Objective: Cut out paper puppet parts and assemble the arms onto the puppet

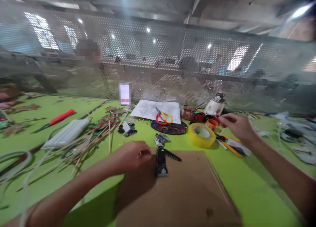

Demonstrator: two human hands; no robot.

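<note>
My left hand (135, 157) is closed, its fingers curled over the left edge of a brown cardboard sheet (187, 187). What it may hold is hidden. Right beside it lies a black-and-grey flat cut-out figure (161, 162) with a limb-like strip angled to the right and a grey top part (161, 139) above the cardboard. Farther right, my right hand (237, 126) reaches among small paint jars, fingertips pinched together by a red-rimmed pot. An orange jar (212, 124) stands just below the fingertips. I cannot make out anything between them.
A yellow tape roll (201, 136), orange-handled cutters (232, 148) and a dark palette (170, 128) lie beyond the cardboard. Scissors (163, 116) rest on white paper (145, 108). Leftward are sticks, a white power strip (66, 133) and a red-handled tool (61, 116). A mesh screen (153, 62) stands behind.
</note>
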